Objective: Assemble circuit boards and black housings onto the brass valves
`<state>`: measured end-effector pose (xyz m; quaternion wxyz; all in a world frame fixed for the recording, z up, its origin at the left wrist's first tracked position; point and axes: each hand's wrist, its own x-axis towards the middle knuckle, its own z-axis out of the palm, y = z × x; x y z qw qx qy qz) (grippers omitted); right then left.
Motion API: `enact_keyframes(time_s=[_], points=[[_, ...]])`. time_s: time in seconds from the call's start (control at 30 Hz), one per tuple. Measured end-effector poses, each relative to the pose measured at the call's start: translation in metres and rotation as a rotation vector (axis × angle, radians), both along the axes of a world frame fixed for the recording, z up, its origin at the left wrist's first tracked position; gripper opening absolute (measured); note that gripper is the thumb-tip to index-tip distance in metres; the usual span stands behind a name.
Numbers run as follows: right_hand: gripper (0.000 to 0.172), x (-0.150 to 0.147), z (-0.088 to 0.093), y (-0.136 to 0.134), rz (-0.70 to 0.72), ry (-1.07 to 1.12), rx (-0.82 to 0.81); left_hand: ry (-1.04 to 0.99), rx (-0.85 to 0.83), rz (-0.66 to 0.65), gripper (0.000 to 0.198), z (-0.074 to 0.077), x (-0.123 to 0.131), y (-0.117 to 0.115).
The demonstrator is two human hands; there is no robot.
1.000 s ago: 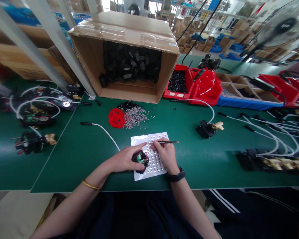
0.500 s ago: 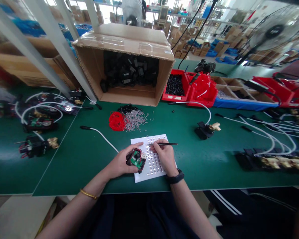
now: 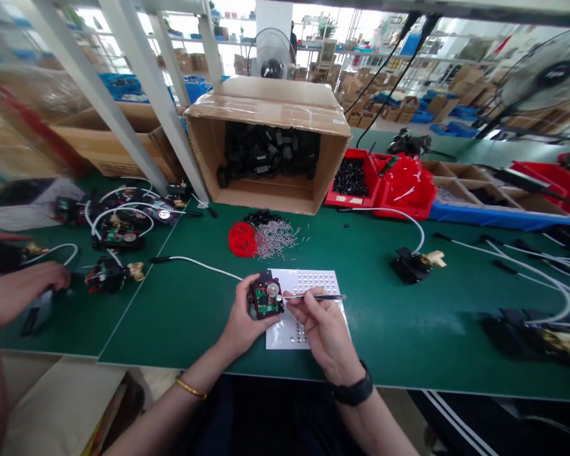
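My left hand (image 3: 241, 323) is closed around a small black device (image 3: 266, 297) with a green circuit board and a round silver part on its face, held tilted up above the table. In my right hand (image 3: 323, 329) I pinch thin tweezers (image 3: 313, 296), whose tip touches the silver part on the device. Under both hands lies a white sheet (image 3: 313, 285) covered with rows of small silver dots. Beyond it sit a red coil pile (image 3: 242, 239) and scattered silver pins (image 3: 275, 235).
An open cardboard box (image 3: 270, 107) of black parts lies on its side at the back. Red bins (image 3: 356, 177) stand to its right. A black and brass part with a white tube (image 3: 415, 263) lies to the right. Another person's hand (image 3: 14, 291) works at left among similar assemblies (image 3: 116, 275).
I have lifted the device off the sheet and turned its board up. The tweezers came off the sheet to the device. The view shifted right, showing another person's hand at left.
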<state>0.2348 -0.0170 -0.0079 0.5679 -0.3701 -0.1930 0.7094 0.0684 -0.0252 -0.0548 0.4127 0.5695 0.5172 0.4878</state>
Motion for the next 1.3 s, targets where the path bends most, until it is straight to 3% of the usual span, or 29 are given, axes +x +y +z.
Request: enact_keyframes(time_s=[0.23,1.3], points=[[0.028,-0.021,0.0,-0.007,-0.107,-0.097,0.023,0.033,0.038,0.012,0.073,-0.009,-0.002,-0.001],[0.023,-0.024,-0.007,-0.006,-0.123,-0.273,0.091,0.01,0.074,0.054,0.073,-0.013,-0.001,0.0]])
